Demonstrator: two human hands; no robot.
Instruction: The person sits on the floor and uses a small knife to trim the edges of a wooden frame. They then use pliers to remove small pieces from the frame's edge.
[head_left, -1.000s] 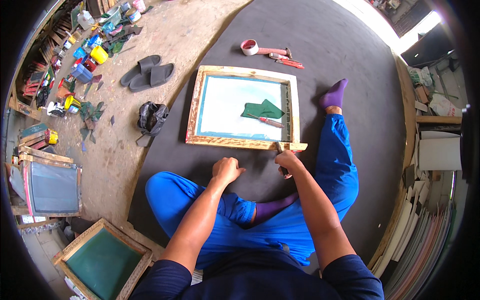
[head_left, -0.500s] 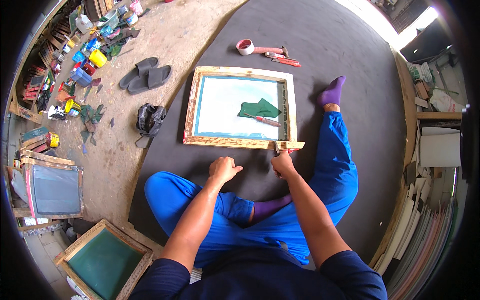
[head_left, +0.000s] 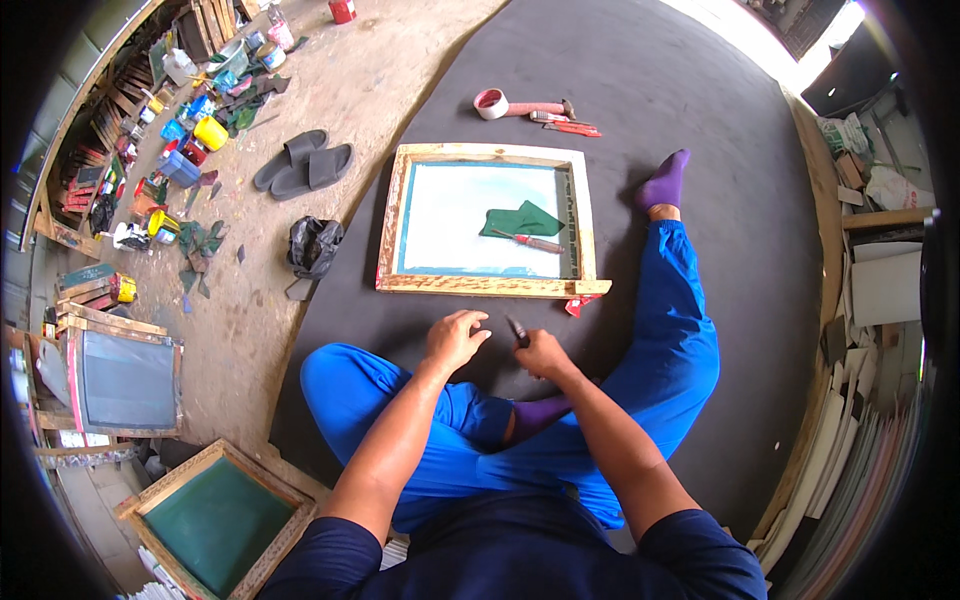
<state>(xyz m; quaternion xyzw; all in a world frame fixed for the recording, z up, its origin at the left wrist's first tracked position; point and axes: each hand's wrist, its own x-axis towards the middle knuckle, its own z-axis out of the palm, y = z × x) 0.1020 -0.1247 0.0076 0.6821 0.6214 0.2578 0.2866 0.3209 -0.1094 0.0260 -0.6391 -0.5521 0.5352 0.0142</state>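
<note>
A wooden screen-printing frame (head_left: pixel 490 286) with a pale, blue-edged mesh lies flat on the dark mat before me. On its mesh are a dark green scrap of cloth (head_left: pixel 520 217) and a screwdriver (head_left: pixel 535 243). My right hand (head_left: pixel 543 354) is closed round a dark tool with a narrow metal tip, probably pliers (head_left: pixel 517 331), apart from the frame's near edge. To its left, my left hand (head_left: pixel 457 338) hovers over the mat, fingers apart and holding nothing. A small red thing (head_left: pixel 577 304) shows at the frame's near right corner, partly hidden.
Beyond the frame lie a roll of tape (head_left: pixel 491 104), a hammer (head_left: pixel 540 108) and red cutters (head_left: pixel 572 129). Black sandals (head_left: pixel 305 165), a black plastic bag (head_left: pixel 315 246) and paint pots (head_left: pixel 210 133) sit left. Another green-meshed frame (head_left: pixel 215 525) rests near left; boards (head_left: pixel 850 480) stand right.
My right hand has drawn the pliers back from the frame's near right corner, toward me and leftward. My left hand's fingers have spread as it shifted slightly right. The view has swung slightly.
</note>
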